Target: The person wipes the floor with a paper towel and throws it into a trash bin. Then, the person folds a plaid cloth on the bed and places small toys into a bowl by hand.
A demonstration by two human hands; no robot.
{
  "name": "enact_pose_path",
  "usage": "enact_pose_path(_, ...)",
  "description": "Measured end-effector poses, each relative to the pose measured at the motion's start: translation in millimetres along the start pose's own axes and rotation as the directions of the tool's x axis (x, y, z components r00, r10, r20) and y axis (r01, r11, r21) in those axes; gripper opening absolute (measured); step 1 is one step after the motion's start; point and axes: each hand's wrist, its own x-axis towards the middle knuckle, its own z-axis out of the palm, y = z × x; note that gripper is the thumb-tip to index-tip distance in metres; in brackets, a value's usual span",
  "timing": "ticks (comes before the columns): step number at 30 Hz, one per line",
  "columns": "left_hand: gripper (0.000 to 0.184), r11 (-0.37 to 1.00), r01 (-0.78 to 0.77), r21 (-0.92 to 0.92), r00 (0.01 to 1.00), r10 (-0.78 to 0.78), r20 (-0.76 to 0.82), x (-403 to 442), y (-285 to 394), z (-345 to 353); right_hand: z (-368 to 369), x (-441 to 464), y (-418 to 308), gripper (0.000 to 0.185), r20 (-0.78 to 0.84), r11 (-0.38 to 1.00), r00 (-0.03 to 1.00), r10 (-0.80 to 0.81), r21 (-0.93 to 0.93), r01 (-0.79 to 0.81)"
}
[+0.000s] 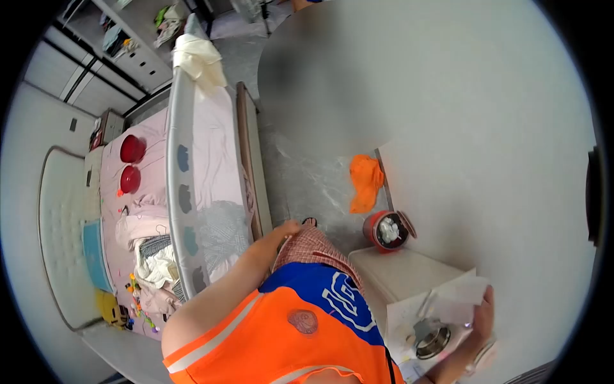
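Bright orange with pale grey trim is the vest (256,329), its blue lower panel (300,280) lettered in white, over shorts (311,246) in a reddish-and-white check. Over my way the bed sheet (214,137) is pale pink, the two basins (132,148) (130,180) deep red, the floor (288,185) grey with whitish veins. The cloth (366,184) glows orange near a red bin (373,232), and the paper (462,293) is white.

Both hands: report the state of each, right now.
Left hand: by the shorts; open or closed cannot be told.
Right hand: at the white sheet's edge; whether it grips cannot be told.
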Motion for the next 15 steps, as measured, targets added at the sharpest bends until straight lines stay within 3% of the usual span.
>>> enact_pose_path(1,0.034,0.992,0.106,-0.072,0.987,-0.096,0.128,8.7,9.1,-34.0,27.3,27.3,-6.7,0.022,0.096,0.987,0.982,-0.162,0.002,0.163)
enact_pose_path(3,0.033,0.993,0.056,-0.108,0.998,-0.051,0.048,35.5,13.6,-85.1,83.6,86.0,-23.2,0.03,0.154,0.99,0.986,0.063,0.118,-0.082)
enact_pose_path(5,0.029,0.981,-0.085,-0.172,0.992,0.067,-0.107,65.0,20.4,-131.7,146.8,136.2,-85.5,0.04,0.101,0.928,0.939,0.329,-0.22,-0.302)
enact_pose_path(7,0.026,0.946,-0.207,-0.25,0.96,0.147,-0.24,86.5,36.0,-173.5,194.1,189.5,-63.3,0.042,0.082,0.941,0.94,0.332,0.045,-0.336)
enact_pose_path(8,0.026,0.925,-0.239,-0.295,0.947,0.155,-0.281,91.4,45.4,-192.5,209.9,213.3,-59.9,0.042,0.088,0.937,0.935,0.343,0.037,-0.347)
enact_pose_path(10,0.026,0.917,-0.235,-0.322,0.946,0.139,-0.294,117.4,43.7,-215.4,234.8,259.8,-57.6,0.043,0.215,0.973,0.956,0.199,-0.161,-0.166)
enact_pose_path(11,0.026,0.906,-0.253,-0.339,0.934,0.137,-0.329,131.3,46.0,-228.6,248.9,286.9,-43.9,0.044,0.243,0.975,0.951,0.189,-0.158,-0.154)
enact_pose_path(15,0.028,0.97,-0.123,-0.21,0.975,0.079,-0.205,157.7,46.6,-266.1,303.3,359.0,-123.1,0.031,0.289,0.944,0.952,0.098,0.276,-0.181)
